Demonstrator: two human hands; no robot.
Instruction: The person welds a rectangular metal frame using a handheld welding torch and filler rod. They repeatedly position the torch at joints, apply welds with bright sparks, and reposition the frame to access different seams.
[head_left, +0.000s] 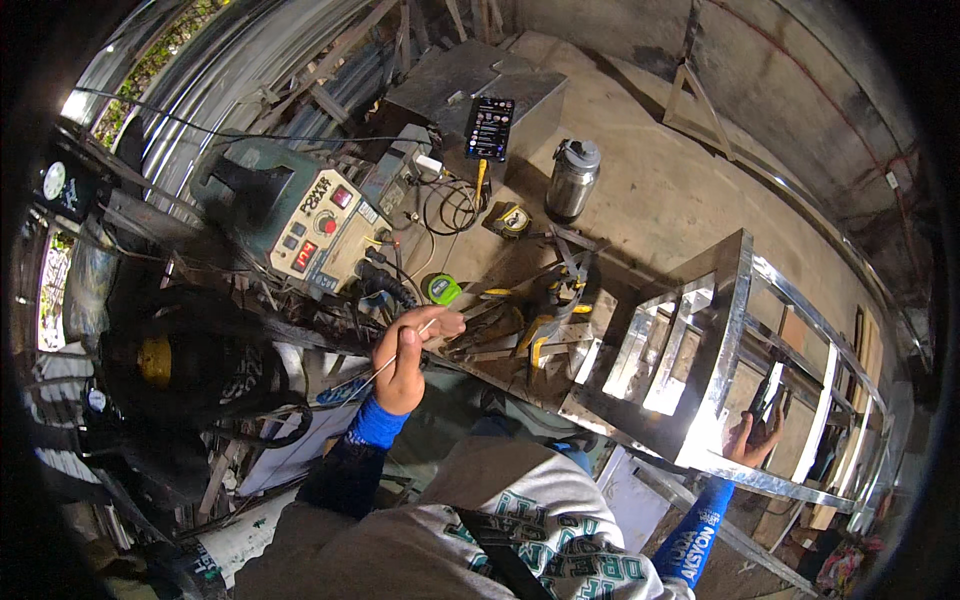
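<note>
My left hand (402, 362) is closed on a thin metal rod (371, 379), pinched near its upper end and slanting down to the left. My right hand (752, 440) curls round a dark handheld tool (766, 397), inside the open side of a shiny metal frame (722, 365); its kind is hard to make out through the bars. The frame rests at the right end of the bench, with bright polished slats. Near my left hand lie a green tape measure (441, 289) and yellow-handled pliers (541, 331).
A welding machine (318, 222) with a lit display and thick cables stands at the left. On the bench (628, 190) are a steel bottle (573, 182), a yellow tape measure (511, 220) and a phone (490, 128). A metal box (535, 95) sits behind; wood strips lean at the far right.
</note>
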